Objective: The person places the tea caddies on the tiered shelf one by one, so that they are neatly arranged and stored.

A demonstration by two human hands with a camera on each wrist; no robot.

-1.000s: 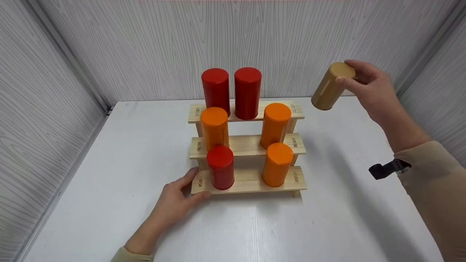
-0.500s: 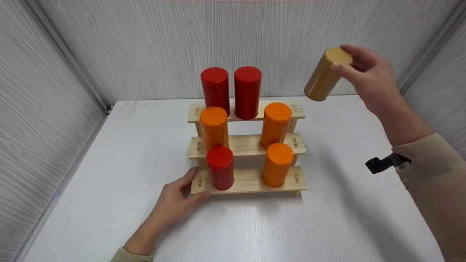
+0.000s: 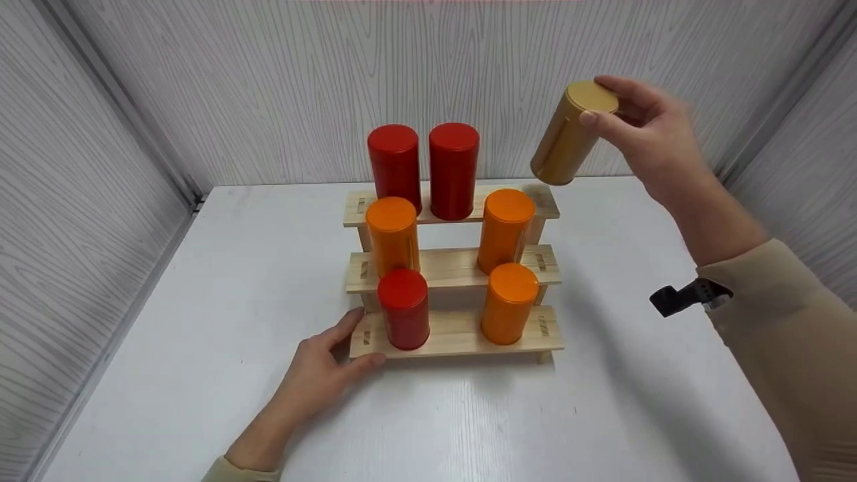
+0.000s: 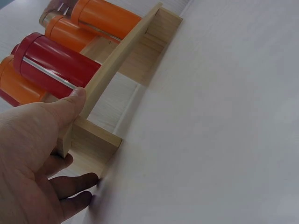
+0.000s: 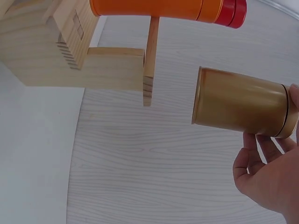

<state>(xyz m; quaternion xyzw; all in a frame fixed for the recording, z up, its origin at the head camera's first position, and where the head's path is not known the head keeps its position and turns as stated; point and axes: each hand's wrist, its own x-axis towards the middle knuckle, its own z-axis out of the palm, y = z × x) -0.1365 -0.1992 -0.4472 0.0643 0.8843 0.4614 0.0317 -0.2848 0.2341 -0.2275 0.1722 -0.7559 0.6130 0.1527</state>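
Note:
My right hand (image 3: 653, 130) grips a gold canister (image 3: 564, 144) near its lid. The canister is tilted in the air, its base overlapping the right end of the top shelf in the head view. In the right wrist view the gold canister (image 5: 240, 100) is apart from the shelf's end. My left hand (image 3: 321, 365) holds the lower left corner of a three-step wooden rack (image 3: 455, 333); the left wrist view shows its thumb on the shelf edge (image 4: 105, 77) and fingers beneath. Nearest that hand stands a red canister (image 3: 405, 314) on the bottom step.
Two red canisters, one at the left (image 3: 395, 167) and one beside it (image 3: 455, 171), occupy the top step. Orange canisters stand at the middle step's left (image 3: 394, 237) and right (image 3: 507, 231); another orange canister (image 3: 510, 304) is at the bottom right. A grey panel wall (image 3: 281, 94) rises behind.
My right hand has lifted the gold canister and carried it leftward, closer to the top step's right end. The left hand and the rack stay in place.

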